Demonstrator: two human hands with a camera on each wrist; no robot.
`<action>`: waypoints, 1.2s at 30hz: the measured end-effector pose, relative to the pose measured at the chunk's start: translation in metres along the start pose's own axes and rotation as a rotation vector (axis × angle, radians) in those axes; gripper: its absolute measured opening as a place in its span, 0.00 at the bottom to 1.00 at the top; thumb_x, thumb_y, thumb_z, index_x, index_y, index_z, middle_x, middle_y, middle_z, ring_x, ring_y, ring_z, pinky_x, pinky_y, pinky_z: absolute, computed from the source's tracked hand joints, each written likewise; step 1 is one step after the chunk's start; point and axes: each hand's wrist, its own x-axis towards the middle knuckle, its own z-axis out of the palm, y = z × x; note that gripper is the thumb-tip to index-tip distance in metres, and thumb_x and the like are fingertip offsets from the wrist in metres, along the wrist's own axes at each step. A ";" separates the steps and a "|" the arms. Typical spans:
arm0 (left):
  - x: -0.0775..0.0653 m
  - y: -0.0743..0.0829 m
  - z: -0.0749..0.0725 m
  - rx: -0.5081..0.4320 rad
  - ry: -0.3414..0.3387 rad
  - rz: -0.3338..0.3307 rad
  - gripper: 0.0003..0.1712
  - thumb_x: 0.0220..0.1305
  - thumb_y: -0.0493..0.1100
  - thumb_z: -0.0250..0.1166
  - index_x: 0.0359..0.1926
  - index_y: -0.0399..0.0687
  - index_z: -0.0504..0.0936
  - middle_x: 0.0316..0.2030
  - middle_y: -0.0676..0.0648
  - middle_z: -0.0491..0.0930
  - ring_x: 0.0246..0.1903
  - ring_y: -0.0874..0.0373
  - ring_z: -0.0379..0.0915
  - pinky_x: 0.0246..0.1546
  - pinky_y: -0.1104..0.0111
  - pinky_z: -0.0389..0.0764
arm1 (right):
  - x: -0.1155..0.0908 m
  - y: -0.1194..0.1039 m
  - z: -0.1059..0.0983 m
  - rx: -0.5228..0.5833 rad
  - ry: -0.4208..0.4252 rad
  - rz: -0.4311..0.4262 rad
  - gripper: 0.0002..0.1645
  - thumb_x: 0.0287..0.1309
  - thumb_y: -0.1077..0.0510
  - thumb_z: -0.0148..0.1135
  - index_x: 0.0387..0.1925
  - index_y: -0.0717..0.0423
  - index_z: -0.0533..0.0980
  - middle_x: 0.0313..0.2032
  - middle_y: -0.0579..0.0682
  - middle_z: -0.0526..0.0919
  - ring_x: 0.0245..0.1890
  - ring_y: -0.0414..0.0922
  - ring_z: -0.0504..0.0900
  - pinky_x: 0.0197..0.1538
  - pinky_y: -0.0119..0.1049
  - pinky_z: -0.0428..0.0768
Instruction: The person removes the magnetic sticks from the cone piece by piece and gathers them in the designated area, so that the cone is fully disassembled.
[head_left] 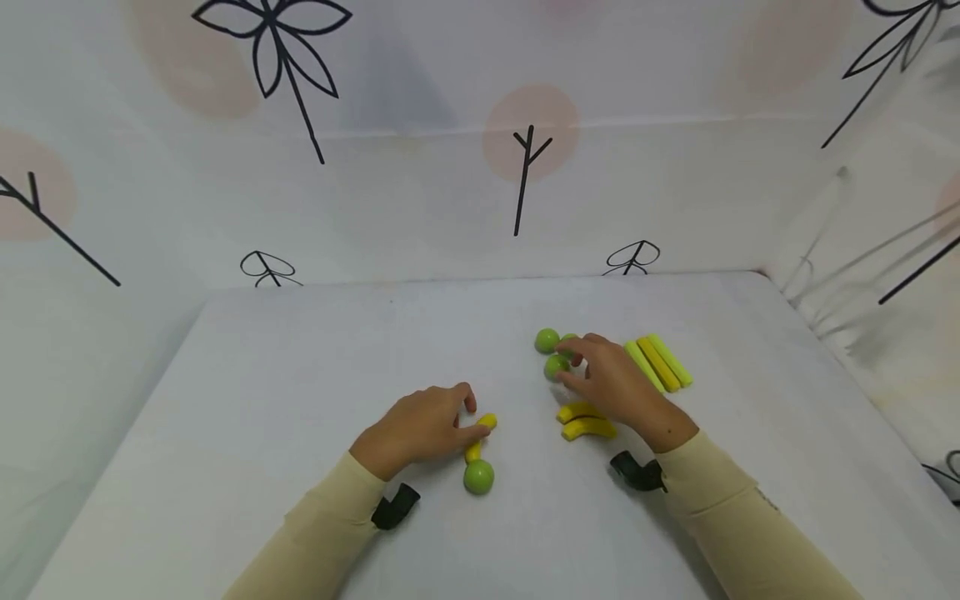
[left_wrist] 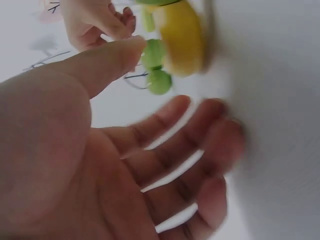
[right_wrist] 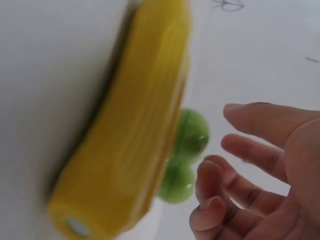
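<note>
My left hand (head_left: 423,425) hovers around a small yellow toy banana (head_left: 473,451), its thumb and fingers apart. In the left wrist view the fingers (left_wrist: 165,165) are loosely bent with nothing between them. Just below that banana lies a green ball (head_left: 478,477). Over on the right, my right hand (head_left: 611,379) is above a group of green balls (head_left: 547,340), partly covering them. In the right wrist view its fingers (right_wrist: 255,150) are relaxed and hold nothing. Two more toy bananas (head_left: 588,428) lie beneath the right wrist; one looms large (right_wrist: 125,130) in that wrist's view.
Beyond the right hand, two yellow-green sticks and a yellow stick (head_left: 658,363) lie side by side. A white cloth covers the table (head_left: 300,358). White curtains with black plant drawings (head_left: 420,208) surround its back and sides. Dark wrist devices (head_left: 396,507) sit under both sleeves.
</note>
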 end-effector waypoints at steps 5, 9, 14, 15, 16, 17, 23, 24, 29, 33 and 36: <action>-0.011 0.009 -0.010 0.055 -0.057 -0.069 0.28 0.59 0.69 0.66 0.41 0.51 0.77 0.21 0.53 0.73 0.22 0.59 0.67 0.24 0.67 0.67 | -0.005 -0.014 0.000 0.026 -0.024 -0.045 0.24 0.61 0.56 0.70 0.58 0.56 0.79 0.39 0.51 0.80 0.29 0.41 0.73 0.30 0.31 0.75; -0.014 0.013 -0.009 0.047 -0.104 -0.084 0.34 0.51 0.75 0.68 0.39 0.51 0.77 0.24 0.53 0.75 0.23 0.58 0.69 0.25 0.66 0.68 | -0.013 -0.023 0.005 0.070 -0.054 -0.117 0.22 0.60 0.58 0.70 0.56 0.57 0.79 0.38 0.50 0.81 0.27 0.39 0.72 0.29 0.29 0.75; -0.015 0.018 -0.004 0.071 -0.137 -0.056 0.36 0.45 0.75 0.71 0.37 0.52 0.74 0.22 0.53 0.73 0.23 0.60 0.67 0.25 0.68 0.66 | -0.027 -0.029 0.015 0.073 -0.093 -0.166 0.20 0.59 0.59 0.70 0.54 0.55 0.81 0.39 0.49 0.80 0.29 0.37 0.72 0.31 0.28 0.75; -0.014 0.018 -0.003 0.073 -0.141 -0.047 0.35 0.45 0.75 0.72 0.37 0.52 0.74 0.22 0.54 0.72 0.22 0.60 0.66 0.24 0.68 0.66 | -0.030 -0.030 0.018 0.063 -0.098 -0.178 0.20 0.59 0.58 0.71 0.53 0.54 0.81 0.40 0.48 0.80 0.30 0.37 0.73 0.32 0.27 0.76; -0.014 0.018 -0.002 0.069 -0.144 -0.039 0.35 0.45 0.74 0.72 0.37 0.52 0.74 0.21 0.54 0.72 0.22 0.60 0.66 0.24 0.68 0.66 | -0.031 -0.032 0.020 0.054 -0.103 -0.189 0.20 0.58 0.58 0.71 0.53 0.53 0.81 0.41 0.48 0.80 0.32 0.36 0.74 0.34 0.27 0.76; -0.014 0.018 -0.001 0.065 -0.147 -0.035 0.35 0.46 0.73 0.73 0.38 0.53 0.74 0.21 0.54 0.72 0.22 0.60 0.66 0.24 0.68 0.66 | -0.033 -0.034 0.021 0.044 -0.107 -0.199 0.20 0.58 0.57 0.72 0.53 0.52 0.81 0.41 0.47 0.80 0.33 0.36 0.74 0.35 0.27 0.77; -0.015 0.019 -0.001 -0.003 -0.198 -0.028 0.33 0.49 0.67 0.75 0.46 0.54 0.74 0.21 0.55 0.69 0.23 0.61 0.66 0.25 0.68 0.66 | -0.036 -0.040 0.028 -0.014 -0.151 -0.291 0.21 0.59 0.56 0.71 0.54 0.52 0.82 0.43 0.45 0.80 0.37 0.39 0.77 0.41 0.29 0.79; -0.015 0.019 -0.001 -0.016 -0.206 -0.023 0.32 0.50 0.67 0.75 0.46 0.54 0.74 0.22 0.55 0.68 0.23 0.61 0.66 0.26 0.68 0.66 | -0.036 -0.041 0.028 -0.024 -0.162 -0.303 0.20 0.59 0.57 0.71 0.54 0.52 0.82 0.43 0.45 0.80 0.38 0.39 0.77 0.42 0.30 0.79; -0.013 0.016 0.000 -0.076 -0.230 0.020 0.31 0.52 0.63 0.75 0.49 0.54 0.74 0.23 0.54 0.72 0.24 0.61 0.68 0.27 0.68 0.68 | -0.037 -0.043 0.033 -0.082 -0.187 -0.335 0.18 0.58 0.57 0.72 0.51 0.53 0.83 0.41 0.44 0.80 0.40 0.38 0.78 0.44 0.32 0.81; -0.011 0.014 0.000 -0.117 -0.250 0.039 0.30 0.53 0.62 0.75 0.50 0.56 0.75 0.24 0.53 0.76 0.24 0.61 0.70 0.26 0.68 0.71 | -0.038 -0.044 0.036 -0.116 -0.181 -0.344 0.17 0.56 0.56 0.73 0.48 0.53 0.84 0.38 0.43 0.79 0.35 0.36 0.76 0.39 0.27 0.78; -0.010 0.012 0.000 -0.140 -0.255 0.068 0.28 0.53 0.60 0.76 0.50 0.57 0.76 0.24 0.54 0.76 0.22 0.61 0.70 0.25 0.69 0.71 | -0.039 -0.045 0.036 -0.143 -0.166 -0.346 0.17 0.56 0.56 0.74 0.47 0.53 0.85 0.37 0.43 0.78 0.32 0.35 0.74 0.36 0.25 0.77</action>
